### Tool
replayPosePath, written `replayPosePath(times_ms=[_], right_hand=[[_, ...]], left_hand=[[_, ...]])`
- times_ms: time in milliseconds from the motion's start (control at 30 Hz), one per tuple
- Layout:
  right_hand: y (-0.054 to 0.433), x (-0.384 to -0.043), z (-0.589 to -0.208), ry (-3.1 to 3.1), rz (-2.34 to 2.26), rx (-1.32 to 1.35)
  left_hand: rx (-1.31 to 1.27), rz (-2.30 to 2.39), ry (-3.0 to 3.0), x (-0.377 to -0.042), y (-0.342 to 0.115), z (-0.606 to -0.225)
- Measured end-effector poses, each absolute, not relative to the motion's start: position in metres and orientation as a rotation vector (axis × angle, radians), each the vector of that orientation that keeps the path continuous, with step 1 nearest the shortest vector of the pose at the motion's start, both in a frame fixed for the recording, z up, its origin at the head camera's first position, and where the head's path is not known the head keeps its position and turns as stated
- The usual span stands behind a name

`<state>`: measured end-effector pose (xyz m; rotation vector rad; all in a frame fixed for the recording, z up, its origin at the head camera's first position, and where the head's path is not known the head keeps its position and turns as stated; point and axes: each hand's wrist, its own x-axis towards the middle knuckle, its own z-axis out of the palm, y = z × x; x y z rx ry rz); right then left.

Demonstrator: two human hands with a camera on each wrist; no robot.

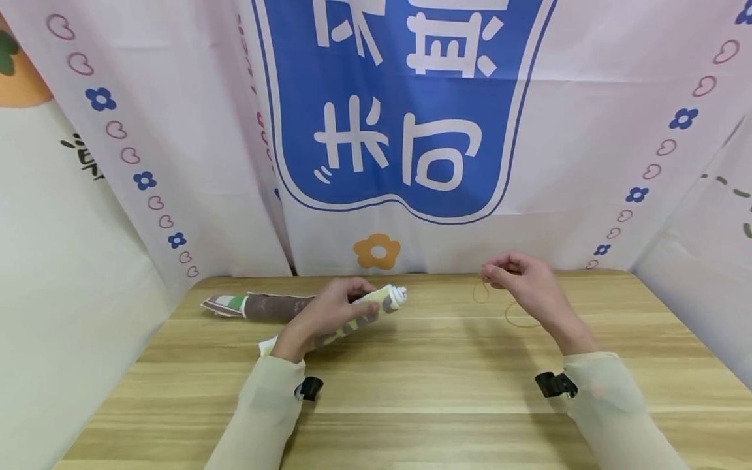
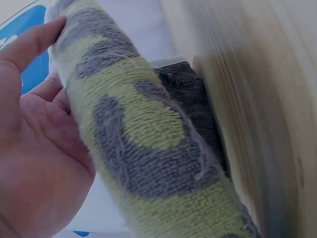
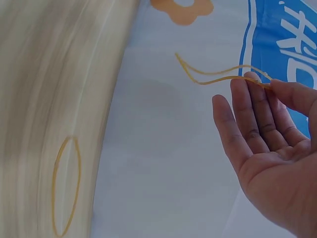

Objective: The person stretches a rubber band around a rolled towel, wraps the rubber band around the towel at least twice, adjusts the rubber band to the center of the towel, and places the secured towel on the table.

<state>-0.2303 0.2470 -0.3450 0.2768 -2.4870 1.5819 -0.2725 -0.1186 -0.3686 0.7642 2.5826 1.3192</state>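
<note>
My left hand (image 1: 336, 308) grips a rolled towel (image 2: 148, 148), yellow-green with grey patches, thumb on one side and fingers behind. The roll slants over the table, its white coiled end (image 1: 399, 295) pointing up and right. Behind that hand lies a second rolled towel (image 1: 273, 307), dark brown with a green and white end; the hand hides part of it. On the right, my right hand (image 1: 525, 284) pinches a thin yellow rubber band (image 3: 213, 79) between thumb and fingertip, and the band hangs as a loose loop. Another rubber band (image 3: 54, 186) lies on the tabletop below that hand.
The wooden table (image 1: 411, 405) ends at a hanging white cloth (image 1: 223, 163) with a blue printed panel along its back edge. White cloth also hangs at both sides. Each sleeve carries a small black wrist mount (image 1: 555, 385).
</note>
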Motion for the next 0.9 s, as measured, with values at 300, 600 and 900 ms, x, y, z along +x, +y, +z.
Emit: replayPosePath(times_ms=[300,600,900], right_hand=[[0.227,-0.235,-0.343,-2.452,1.647,0.326],[0.216,-0.235,-0.344,-2.506,1.536,0.331],[0.203,-0.231,-0.342,-2.527,1.485,0.369]], left_hand=[[0.831,1.4,2.534,-0.268,-0.115,-0.366],[0.928,1.438,2.525,-0.265,-0.106,-0.362],[1.015,1.42,2.563,-0.261,-0.093,-0.362]])
